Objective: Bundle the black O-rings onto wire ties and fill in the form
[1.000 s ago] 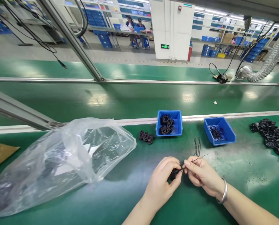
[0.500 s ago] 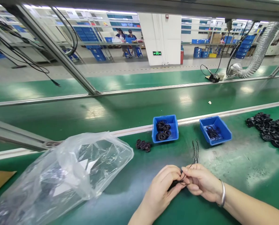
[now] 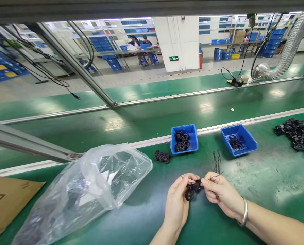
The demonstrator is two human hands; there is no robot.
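Note:
My left hand [image 3: 176,202] is closed around a small bundle of black rings [image 3: 189,193], which hangs below its fingertips. Close beside it, my right hand [image 3: 222,194] pinches a thin black twisted strand [image 3: 213,176] at the bundle's right side. Just beyond that hand, more thin black strands [image 3: 216,161] lie on the green table. A blue bin [image 3: 194,144] with bunches of black rings stands farther back. To its right, another blue bin [image 3: 251,145] holds loose thin black rings or strands. Left of the first bin lies a dark bunch of rings [image 3: 162,157].
A clear plastic bag [image 3: 90,190] with dark contents and white paper spreads across the left, beside brown cardboard [image 3: 11,204]. Black round parts [image 3: 298,136] are heaped at the right. A metal frame post [image 3: 78,66] rises at left. Two people sit in the background.
My left hand has turned, so the black ring bundle now shows more. My right hand has drawn slightly away with the thin strand. The whole view has shifted slightly.

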